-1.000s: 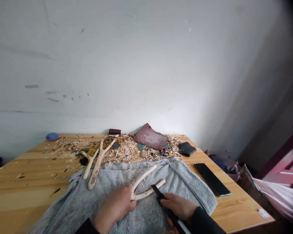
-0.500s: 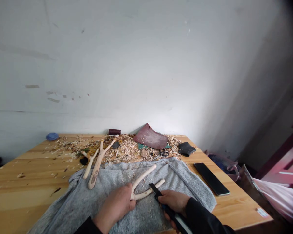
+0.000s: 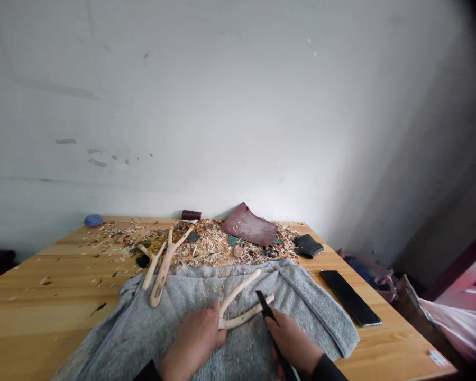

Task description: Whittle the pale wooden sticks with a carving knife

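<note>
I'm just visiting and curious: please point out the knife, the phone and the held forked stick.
Knife [image 3: 264, 304], head view: on its blade.
Phone [image 3: 351, 298], head view: on its screen.
Held forked stick [image 3: 241, 319], head view: on its nearer prong.

And here the left hand [image 3: 200, 333] swallows the grip of the forked stick [image 3: 241, 319] completely! Over on the right hand [image 3: 295, 338], fingers cover much of the knife [image 3: 266, 308], its butt lost below the bottom edge; whether the blade touches wood, nobody can tell. That edge slices off the grey cloth [image 3: 248, 346] too. Up back, a brown sheet [image 3: 249, 226] hides most of a green scrap [image 3: 235, 241], and the corner label [image 3: 437, 358] is too tiny to read!
</note>
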`<state>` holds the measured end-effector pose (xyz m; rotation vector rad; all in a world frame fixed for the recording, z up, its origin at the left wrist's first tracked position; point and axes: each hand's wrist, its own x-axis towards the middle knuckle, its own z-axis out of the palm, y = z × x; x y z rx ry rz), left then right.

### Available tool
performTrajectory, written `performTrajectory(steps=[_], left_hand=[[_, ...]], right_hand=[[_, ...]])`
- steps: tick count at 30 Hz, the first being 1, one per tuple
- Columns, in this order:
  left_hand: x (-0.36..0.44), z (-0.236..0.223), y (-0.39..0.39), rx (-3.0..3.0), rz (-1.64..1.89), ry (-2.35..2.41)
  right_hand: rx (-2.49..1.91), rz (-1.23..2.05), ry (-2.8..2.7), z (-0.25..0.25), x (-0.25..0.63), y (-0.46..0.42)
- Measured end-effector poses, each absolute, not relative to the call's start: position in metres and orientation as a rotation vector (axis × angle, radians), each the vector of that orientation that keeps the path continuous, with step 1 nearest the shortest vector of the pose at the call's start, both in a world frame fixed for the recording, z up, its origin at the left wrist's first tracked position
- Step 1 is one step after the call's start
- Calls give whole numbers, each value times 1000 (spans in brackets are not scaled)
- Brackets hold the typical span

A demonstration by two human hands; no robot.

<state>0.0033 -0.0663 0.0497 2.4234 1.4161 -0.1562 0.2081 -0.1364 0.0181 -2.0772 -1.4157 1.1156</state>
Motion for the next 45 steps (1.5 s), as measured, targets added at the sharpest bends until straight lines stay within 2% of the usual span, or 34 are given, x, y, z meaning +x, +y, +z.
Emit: performTrajectory(steps=[3,10,19,30,36,38,40,42,45], left_hand=[[3,52,-66,2419,-168,1422],[3,43,-67,2438,-129,1452],[7,31,-70,2409,-83,1519],[7,23,-73,2403,-76,1519],[5,31,-68,2434,-94,1489],[3,36,-66,2441,-111,1442],[1,41,-64,2430,-137,1405],[0,44,-63,2419,-147,1404],[-1,47,-64,2425,-119,1412]], right_hand=[[-2186,847,-1541,15,216,-147],[-2215,764,-1772,13,207,-150],[-2222,914,-1794,38,206,-149],[-2211,1102,-1708,39,208,-135],[-2074,1420,-1409,31,197,-132],[-2123,1269,-1455,21,186,-136],[-2214,987,-1617,10,176,-142],[-2337,917,-1639,3,171,-150],[-2264,912,-1647,9,179,-156]])
